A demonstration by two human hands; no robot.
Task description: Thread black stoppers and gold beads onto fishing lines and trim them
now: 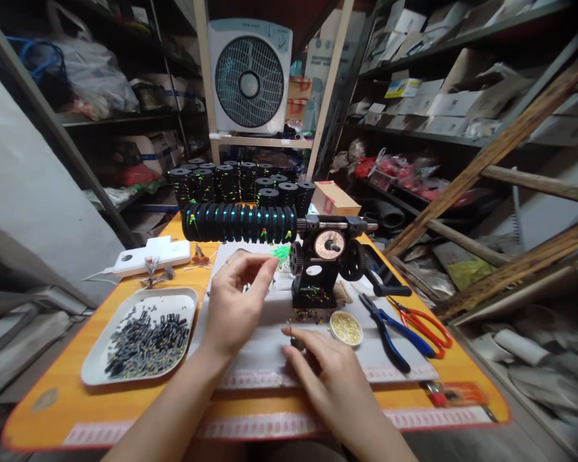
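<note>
My left hand [238,298] is raised over the white board, thumb and forefinger pinched together; whatever they hold, if anything, is too small to make out. Low over the board, my right hand [327,369] has its thumb and fingertips around a small dark piece [296,343], partly hidden. Behind both hands stands a black hand-cranked winder [315,276] with a round dial [329,245]. A black ribbed spool [238,223] wound with shiny blue-green line sits sideways on its shaft. Close to my right hand is a small round dish [345,328] of tiny gold-coloured parts.
A white tray [89,366] of small dark cylindrical pieces lies left. Blue-handled pliers [390,333] and orange-handled scissors [426,327] lie right. Several upright black spools [202,183], a cardboard box [336,199] and a box fan [249,77] are behind. A white power strip [149,255] sits at left.
</note>
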